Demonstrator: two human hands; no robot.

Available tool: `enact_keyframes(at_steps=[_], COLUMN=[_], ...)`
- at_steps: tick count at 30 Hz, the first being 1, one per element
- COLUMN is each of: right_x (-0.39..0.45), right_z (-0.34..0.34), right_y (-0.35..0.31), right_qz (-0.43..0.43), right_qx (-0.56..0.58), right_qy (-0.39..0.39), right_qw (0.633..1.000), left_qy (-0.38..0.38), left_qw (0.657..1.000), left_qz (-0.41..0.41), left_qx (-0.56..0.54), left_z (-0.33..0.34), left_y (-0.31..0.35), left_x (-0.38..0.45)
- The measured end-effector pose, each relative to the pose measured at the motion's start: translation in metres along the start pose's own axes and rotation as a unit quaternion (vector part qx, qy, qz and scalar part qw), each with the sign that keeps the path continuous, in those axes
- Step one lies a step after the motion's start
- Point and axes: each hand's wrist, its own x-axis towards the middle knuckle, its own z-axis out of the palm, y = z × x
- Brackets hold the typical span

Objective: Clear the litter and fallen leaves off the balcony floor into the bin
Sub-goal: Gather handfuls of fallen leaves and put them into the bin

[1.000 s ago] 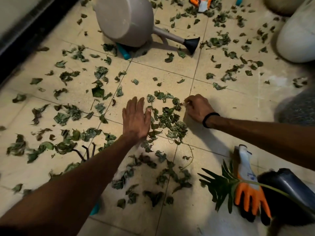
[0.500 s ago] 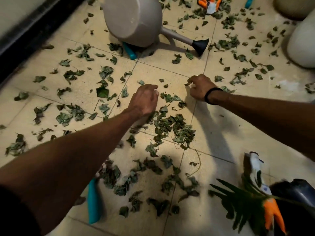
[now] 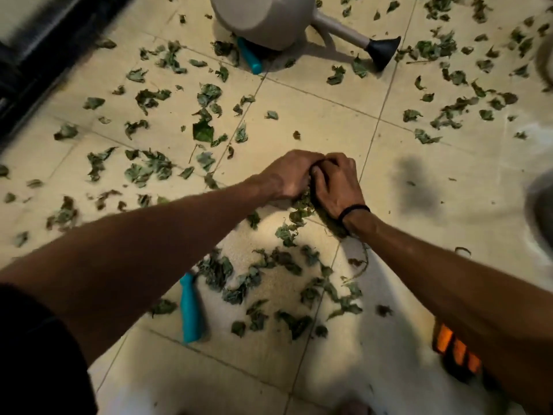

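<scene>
Dry green leaves (image 3: 155,169) lie scattered over the beige tiled balcony floor (image 3: 314,121). At the centre my left hand (image 3: 287,175) and my right hand (image 3: 335,187) are pressed together, fingers curled over a clump of leaves (image 3: 302,205) that sticks out below them. The right wrist wears a black band. More leaves (image 3: 269,277) lie loose on the tiles just in front of my arms. No bin shows in this view.
A grey watering can (image 3: 269,19) lies on its side at the top, its black spout head (image 3: 383,50) pointing right, a teal handle (image 3: 251,58) under it. A teal-handled tool (image 3: 190,310) lies by my left forearm. An orange glove (image 3: 457,351) shows under my right arm. A dark door frame (image 3: 30,55) runs along the left.
My two hands, apart half a second ago, have come together at the centre and closed over the heap of leaves between them. The view has tilted down and closer.
</scene>
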Motion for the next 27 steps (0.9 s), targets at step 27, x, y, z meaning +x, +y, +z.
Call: enact_keyframes(at_steps=[27], right_x=[-0.17], right_z=[0.076], right_y=[-0.226], right_qz=[0.074], right_qx=[0.05], right_qy=[-0.249], right_qw=[0.964], left_qy=[0.144], left_qw=[0.893], left_qz=[-0.425], left_qx=[-0.047], left_z=[-0.046], left_y=[-0.066], left_x=[-0.282])
